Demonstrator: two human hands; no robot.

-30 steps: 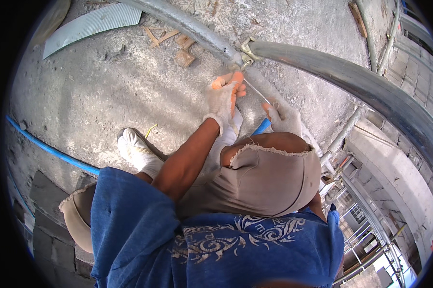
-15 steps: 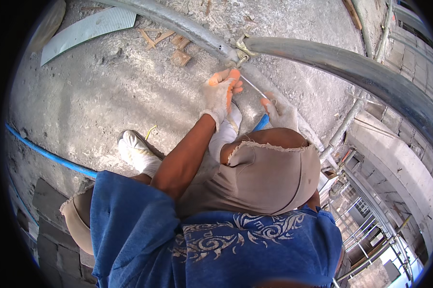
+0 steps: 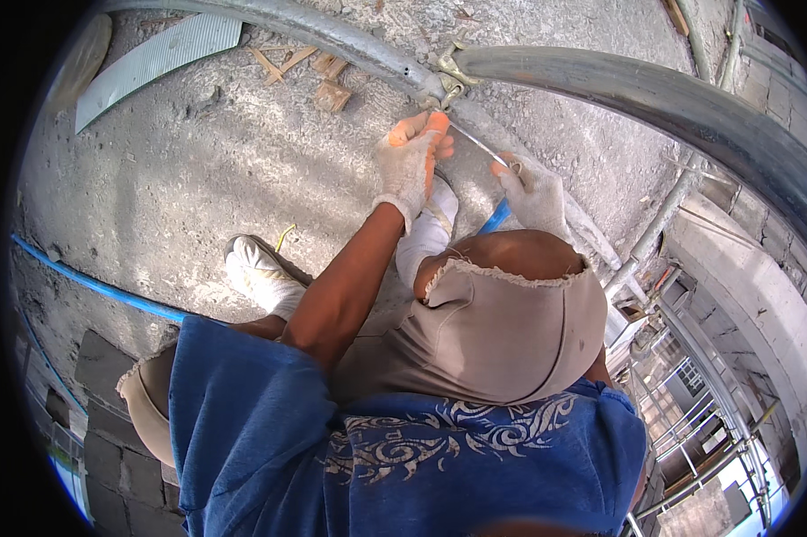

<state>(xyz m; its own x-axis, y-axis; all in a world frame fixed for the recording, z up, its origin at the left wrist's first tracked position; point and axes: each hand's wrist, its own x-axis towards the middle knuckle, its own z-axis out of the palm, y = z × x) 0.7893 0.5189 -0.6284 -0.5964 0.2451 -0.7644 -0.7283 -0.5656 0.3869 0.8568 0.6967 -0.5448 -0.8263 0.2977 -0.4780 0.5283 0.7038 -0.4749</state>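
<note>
Coupler: metal clamp where 2 pipes meet.
Thin rod: slim and metallic, just below the coupler, slanting away from it down and to the right; its nearer end is lost behind the left fingers.
Right hand: gloved, below and right of the coupler, thumb and finger pinching the rod's far end.
Left hand: gloved, just below and left of the coupler, fingers curled by the rod's near end; I cannot tell whether they pinch it or only lie against it.
Rod's handling: probably light, stiff and hard to break; being narrow and seemingly smooth, it may roll or slip between gloved fingertips.
Rod's hold: the end away from the coupler looks the better place, since it leaves the knuckles room; the orange fingertips should add some bite.
Dark pipe: runs right from the coupler; judged heavy and rigid, to be gripped by its barrel with 2 hands.
Grey pipe: runs up and left from the coupler; likely just as stiff and weighty.
Wood scraps: on the ground, left of the coupler; light, perhaps splintery.
</note>
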